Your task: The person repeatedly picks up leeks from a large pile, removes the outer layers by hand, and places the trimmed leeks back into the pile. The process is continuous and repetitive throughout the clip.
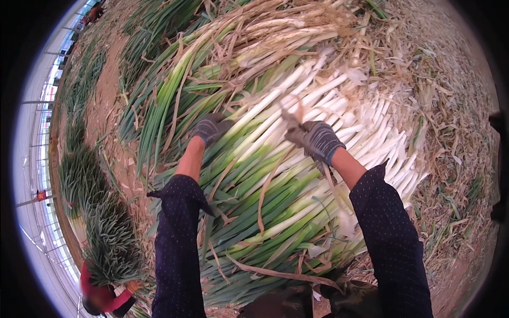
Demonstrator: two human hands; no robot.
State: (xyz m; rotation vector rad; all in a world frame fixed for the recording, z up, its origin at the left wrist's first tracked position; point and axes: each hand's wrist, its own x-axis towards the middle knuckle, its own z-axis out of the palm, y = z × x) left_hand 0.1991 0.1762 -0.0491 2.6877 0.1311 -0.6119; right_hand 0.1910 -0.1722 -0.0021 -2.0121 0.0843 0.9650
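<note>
My left hand (212, 128), in a grey knit glove, is closed around the green part of a long green onion (264, 99). Its white shank points up and right, over the pile. Past the shank's near side is my right hand (314, 139), gloved too, its fingertips blurred. A tan strip of dry leaf (299, 109) shows at those fingertips; whether they grip it is unclear. Below the right wrist hangs a blurred, pale strip of skin (344, 220). Under both hands spreads a broad pile of green onions (278, 190), white ends to the right, green leaves to the left.
Unpeeled onions with brown, withered leaves (278, 35) lie beyond the pile. Dry husks (449, 131) litter the ground on the right. Tied onion bundles (99, 214) line the left, where a person in red (101, 290) bends over. Bare soil (113, 79) runs between.
</note>
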